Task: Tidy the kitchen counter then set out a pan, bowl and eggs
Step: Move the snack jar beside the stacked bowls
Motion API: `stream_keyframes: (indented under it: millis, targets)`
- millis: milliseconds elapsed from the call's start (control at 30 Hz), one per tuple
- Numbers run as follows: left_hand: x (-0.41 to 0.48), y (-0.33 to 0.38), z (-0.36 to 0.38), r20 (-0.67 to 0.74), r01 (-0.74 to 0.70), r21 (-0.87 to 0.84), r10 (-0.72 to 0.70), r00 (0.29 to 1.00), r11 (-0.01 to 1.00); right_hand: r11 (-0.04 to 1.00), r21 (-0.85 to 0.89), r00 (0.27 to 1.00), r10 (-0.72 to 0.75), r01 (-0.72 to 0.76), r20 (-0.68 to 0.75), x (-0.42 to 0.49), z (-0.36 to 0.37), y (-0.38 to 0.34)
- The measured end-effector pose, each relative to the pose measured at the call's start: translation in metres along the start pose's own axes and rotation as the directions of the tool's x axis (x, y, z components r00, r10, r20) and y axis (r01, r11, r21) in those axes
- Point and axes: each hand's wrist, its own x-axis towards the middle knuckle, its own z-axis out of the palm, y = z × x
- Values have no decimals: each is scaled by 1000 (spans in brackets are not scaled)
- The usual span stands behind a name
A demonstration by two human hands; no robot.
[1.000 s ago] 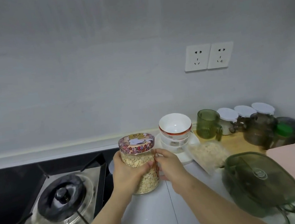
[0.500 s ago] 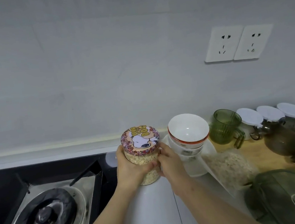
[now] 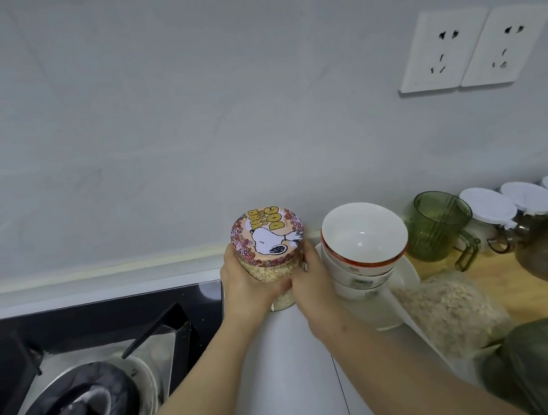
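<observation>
Left grip (image 3: pixel 245 288) and right grip (image 3: pixel 313 280) are both curling round the oat jar (image 3: pixel 266 272) on its glass body below the lid (image 3: pixel 266 235), at the table's (image 3: pixel 298 359) back edge between stove (image 3: pixel 79 376) and stacked bowls (image 3: pixel 364 243). Jar is standing upright, long axis vertical, lid facing up; base is probably touching the table, though it is partly hidden. It is looking smooth, breakable and fairly heavy with oats, so gripping it mid-body is suiting it.

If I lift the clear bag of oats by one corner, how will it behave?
The bag lies slumped and flat, so it will probably sag and change shape. Its loose flakes suggest it is light for its size. I cannot see a seal, so it might spill.
</observation>
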Motion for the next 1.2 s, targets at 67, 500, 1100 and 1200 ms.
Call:
stream_keyframes:
  millis: [67,500,1100,1200]
  targets:
    - [3,0,2,10,-9,14,9,1000,1000,1000,-10,1000,7,-7,-8,4,0,0]
    - [-50,28,14,-141,247,70,-235,962,967,985,42,978,170,-167,-118,-28,-22,6]
    - [-80,55,60,550,845,-446,-655,519,296,722,526,820,567,-450,-77,-75,-81,0]
    - [-83,54,58,565,848,-434,-642,519,303,735,507,832,551,-450,-60,-74,-79,4]
